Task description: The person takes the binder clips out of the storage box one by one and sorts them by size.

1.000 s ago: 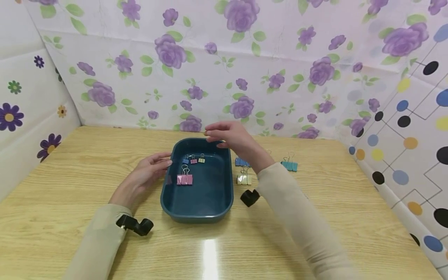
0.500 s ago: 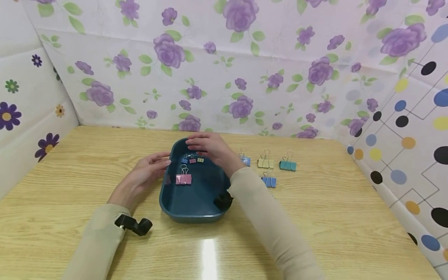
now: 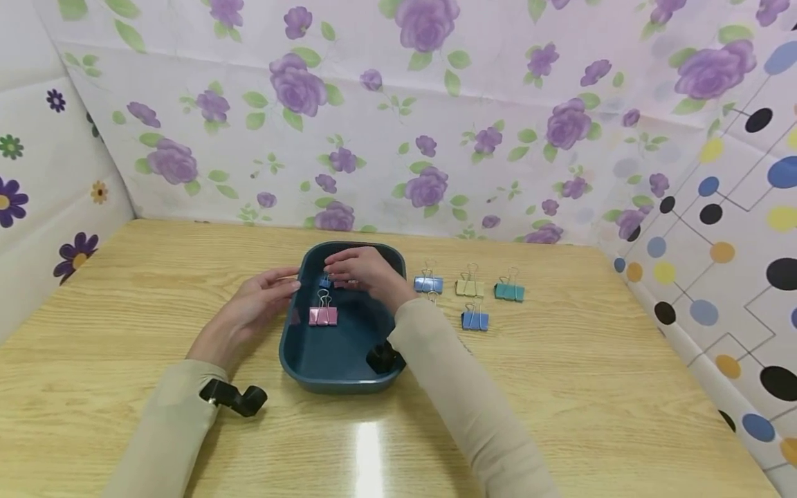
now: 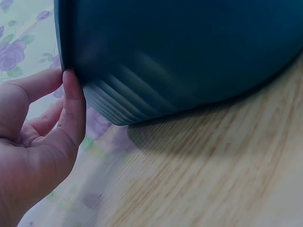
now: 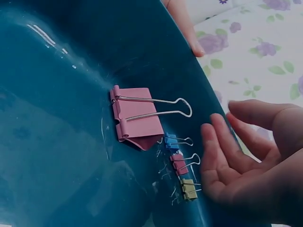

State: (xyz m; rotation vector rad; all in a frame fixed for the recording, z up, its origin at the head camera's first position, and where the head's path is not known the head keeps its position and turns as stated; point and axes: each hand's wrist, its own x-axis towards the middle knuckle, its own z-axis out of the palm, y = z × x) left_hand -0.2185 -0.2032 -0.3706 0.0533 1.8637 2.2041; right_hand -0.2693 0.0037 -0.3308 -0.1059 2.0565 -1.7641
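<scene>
My left hand (image 3: 263,299) is at the left side of a dark teal plastic tray (image 3: 339,384), and its fingertips touch the outside of the rim. Inside the tray lies a large pink binder clip (image 3: 323,316). Beyond it sit three small binder clips in a row: blue (image 5: 172,142), pink (image 5: 179,164) and yellow (image 5: 189,189). My right hand (image 3: 364,271) reaches over the far part of the tray, close beside the small clips, with its fingers loosely bent and nothing visible between them. In the head view it hides the small yellow clip.
Right of the tray, on the wooden table (image 3: 560,387), lie several large binder clips: blue (image 3: 428,284), yellow (image 3: 470,288), teal (image 3: 509,292) and another blue one (image 3: 475,320). My right sleeve (image 3: 461,394) partly covers one more. A floral cloth (image 3: 373,124) hangs behind the table.
My right hand has moved left and lower, from the tray's far right rim to over the small clips. My left hand has stayed at the rim. The clips keep their places.
</scene>
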